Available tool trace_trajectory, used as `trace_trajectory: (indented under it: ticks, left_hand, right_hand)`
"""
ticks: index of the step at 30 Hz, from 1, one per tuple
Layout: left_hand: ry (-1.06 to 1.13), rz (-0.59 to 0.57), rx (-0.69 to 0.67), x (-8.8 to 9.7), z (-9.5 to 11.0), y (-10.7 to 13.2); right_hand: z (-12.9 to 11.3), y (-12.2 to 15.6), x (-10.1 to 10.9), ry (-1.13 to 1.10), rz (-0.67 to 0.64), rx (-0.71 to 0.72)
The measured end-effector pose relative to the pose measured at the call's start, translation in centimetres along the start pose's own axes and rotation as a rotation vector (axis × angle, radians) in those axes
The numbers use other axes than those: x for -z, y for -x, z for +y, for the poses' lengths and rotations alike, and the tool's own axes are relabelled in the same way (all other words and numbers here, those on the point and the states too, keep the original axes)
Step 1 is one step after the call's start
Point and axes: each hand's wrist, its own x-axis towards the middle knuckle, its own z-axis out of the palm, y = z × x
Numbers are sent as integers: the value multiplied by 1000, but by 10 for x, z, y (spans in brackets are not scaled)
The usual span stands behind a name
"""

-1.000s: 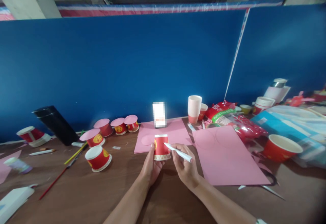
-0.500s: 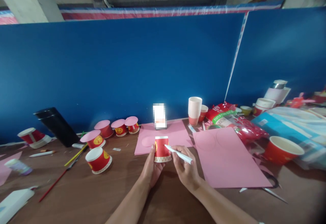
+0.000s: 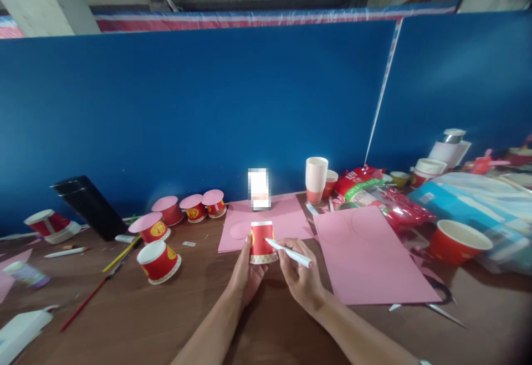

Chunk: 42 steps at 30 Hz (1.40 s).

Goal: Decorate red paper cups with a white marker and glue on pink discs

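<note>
My left hand (image 3: pixel 248 276) grips a small red paper cup (image 3: pixel 261 241) by its side and base, upside down above the table. The cup has a patterned cream rim at the bottom and a yellow print at its left edge. Pinched in my right hand (image 3: pixel 302 276) is a white marker pen (image 3: pixel 293 254). Its tip is at the cup's red side; whether it touches I cannot tell. Behind the cup lies a pink paper sheet (image 3: pixel 286 215), and a second pink sheet (image 3: pixel 374 265) is to the right of my right hand.
Several red cups topped with pink discs (image 3: pixel 150 226) stand at left, near an upturned red cup (image 3: pixel 158 261), a black bottle (image 3: pixel 89 207) and a red brush (image 3: pixel 83 304). Scissors (image 3: pixel 444 315) lie partly under the right sheet. A blue partition (image 3: pixel 233 104) closes off the back.
The whole view has shifted slightly, so things appear a little further left. Both hands keep their hold on the cup and marker, with the pen tip still at the cup's side.
</note>
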Motion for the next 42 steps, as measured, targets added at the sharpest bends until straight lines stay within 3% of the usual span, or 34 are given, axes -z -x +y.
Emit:
trace_trajectory:
  ticks: [11,27,42]
  left_hand:
    - [-14,17,-5,-3,2,1]
    - [2,-6,-6,3,-1,-2]
    - [10,28,12,-3,2,0]
  right_hand:
    - [-1,-4,3,16,57,-32]
    - [-1,-2,2,14,63,-24]
    - [1,-2,1,15,43,-42]
